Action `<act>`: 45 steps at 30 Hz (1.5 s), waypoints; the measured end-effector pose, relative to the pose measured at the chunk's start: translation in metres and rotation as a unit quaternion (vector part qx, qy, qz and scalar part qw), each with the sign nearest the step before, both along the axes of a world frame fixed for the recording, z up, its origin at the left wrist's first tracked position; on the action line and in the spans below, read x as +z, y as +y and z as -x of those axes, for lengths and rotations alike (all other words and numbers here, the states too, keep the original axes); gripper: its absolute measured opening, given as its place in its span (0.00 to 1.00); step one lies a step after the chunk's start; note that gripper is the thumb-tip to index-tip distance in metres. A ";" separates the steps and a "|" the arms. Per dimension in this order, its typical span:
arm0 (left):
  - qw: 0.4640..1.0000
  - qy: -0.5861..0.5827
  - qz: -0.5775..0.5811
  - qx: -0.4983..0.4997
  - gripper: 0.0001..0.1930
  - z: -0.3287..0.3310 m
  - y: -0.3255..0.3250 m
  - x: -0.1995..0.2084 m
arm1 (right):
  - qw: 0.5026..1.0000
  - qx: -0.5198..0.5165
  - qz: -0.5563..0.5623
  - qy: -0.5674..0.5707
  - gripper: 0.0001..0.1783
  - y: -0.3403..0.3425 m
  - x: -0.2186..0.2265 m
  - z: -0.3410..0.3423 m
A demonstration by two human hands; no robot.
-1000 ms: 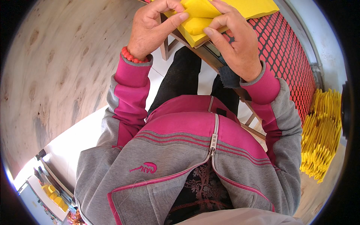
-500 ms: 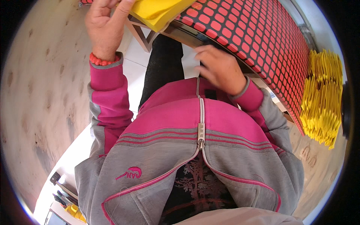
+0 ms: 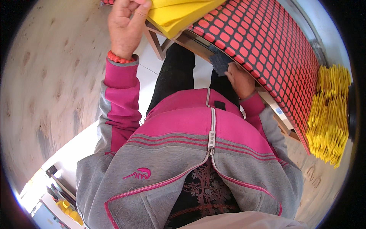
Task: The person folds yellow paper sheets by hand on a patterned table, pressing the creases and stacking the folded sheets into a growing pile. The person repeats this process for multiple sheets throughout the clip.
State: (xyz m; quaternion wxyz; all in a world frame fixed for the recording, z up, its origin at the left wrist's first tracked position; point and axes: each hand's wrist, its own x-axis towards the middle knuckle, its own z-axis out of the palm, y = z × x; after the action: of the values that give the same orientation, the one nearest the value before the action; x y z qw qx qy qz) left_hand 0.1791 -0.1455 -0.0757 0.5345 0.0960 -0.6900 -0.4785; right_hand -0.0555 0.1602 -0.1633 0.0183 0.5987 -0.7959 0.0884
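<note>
At the top of the view my left hand (image 3: 127, 24) is closed, thumb against fingers, at the left corner of some yellow folded, sheet-like material (image 3: 179, 15). Its fingertips are partly cut off by the picture's edge. Below the table's near edge, my right hand (image 3: 242, 80) has its fingers curled at the side of a dark grey-blue, cloth-like piece (image 3: 220, 63) with a ragged lower edge. Part of that piece and some right fingertips are hidden beneath the tabletop.
The table (image 3: 267, 42) wears a red-and-black patterned cover. A tall pile of yellow folded pieces (image 3: 329, 114) stands at its right end. A wooden table leg (image 3: 154, 44) is near my left hand. A wooden board surface (image 3: 49, 84) fills the left side.
My right hand, blurred before, has moved right to the table's underside, and the dark grey-blue piece now shows beside it. My left hand and the yellow material appear shifted rightward and down.
</note>
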 end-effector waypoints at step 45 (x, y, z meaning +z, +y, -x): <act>0.993 -0.110 0.020 -0.021 0.03 -0.008 0.016 0.020 | 0.883 0.331 0.314 -0.114 0.11 -0.152 0.165 -0.061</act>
State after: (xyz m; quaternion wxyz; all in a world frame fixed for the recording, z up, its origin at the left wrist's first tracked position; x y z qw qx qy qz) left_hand 0.1870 -0.1294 -0.0562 0.4465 0.1230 -0.7559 -0.4628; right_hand 0.0050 0.0077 0.0013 0.0842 0.7761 -0.4786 0.4018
